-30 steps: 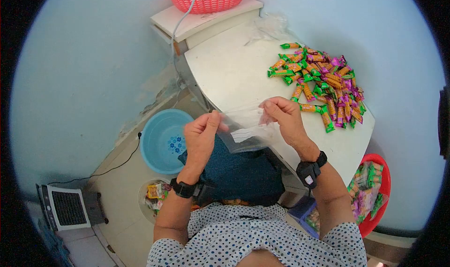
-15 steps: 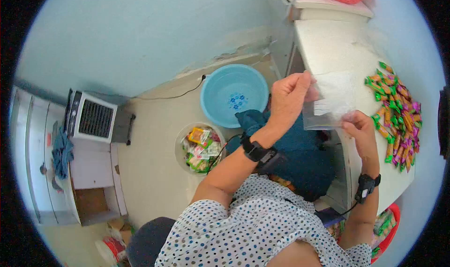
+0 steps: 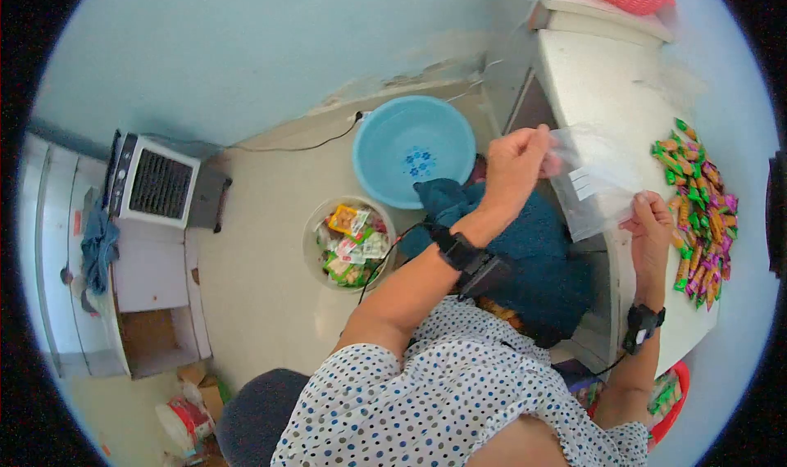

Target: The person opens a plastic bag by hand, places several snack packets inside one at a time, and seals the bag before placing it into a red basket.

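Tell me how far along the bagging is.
Apparently done: bagged snacks in the red tub, partly hidden.
In hand: a clear bag, seemingly empty, between left grip and right grip.
Left, probably: the loose wrapped snacks piled on the white table.

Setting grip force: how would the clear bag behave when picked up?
The clear bag is probably floppy: see-through, with creases between the left hand and right hand. Likely very light, since it looks flat and unfilled. Might be slippery too, judging by its shiny surface.
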{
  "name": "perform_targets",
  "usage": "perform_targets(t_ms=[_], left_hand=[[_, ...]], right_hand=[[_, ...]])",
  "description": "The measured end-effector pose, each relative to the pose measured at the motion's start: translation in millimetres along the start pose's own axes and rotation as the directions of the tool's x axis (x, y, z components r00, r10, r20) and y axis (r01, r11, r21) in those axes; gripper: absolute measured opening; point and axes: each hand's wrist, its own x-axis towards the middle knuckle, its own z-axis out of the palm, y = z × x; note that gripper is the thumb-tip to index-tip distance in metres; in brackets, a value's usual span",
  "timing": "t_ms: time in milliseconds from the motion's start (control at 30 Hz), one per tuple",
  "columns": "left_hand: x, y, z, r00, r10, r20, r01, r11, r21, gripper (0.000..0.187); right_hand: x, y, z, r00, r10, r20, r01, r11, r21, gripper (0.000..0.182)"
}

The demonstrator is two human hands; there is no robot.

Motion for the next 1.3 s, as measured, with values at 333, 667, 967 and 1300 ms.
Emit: perform_targets(t_ms=[333,667,967,1300], left_hand=[[1.1,25.1,39.9,0.695,0.678,0.24,-0.582,0.335,0.74,0.026],[-29.6,-16.0,105.7,0.6,0.278,0.75,-0.798,0.145,0.584,0.04],[-12.8,-32.3,110.2,0.655,0.292,0.697,-0.747,0.116,0.654,0.022],[2.7,-35.9,108.9,0.596,0.461,0.657,-0.766,0.082,0.637,0.005]], right_hand=[[2.8,-9.6,-1.0,0.98,0.046,-0.192,-0.033,0.997,0.067,0.02],[5.6,-5.3,-10.3,0.971,0.105,-0.215,-0.078,0.988,0.129,0.026],[7.0,-2.0,-11.6,0.978,0.098,-0.183,-0.077,0.99,0.115,0.03],[5.9,-8.2,-9.6,0.991,0.064,-0.117,-0.075,0.993,-0.094,0.029]])
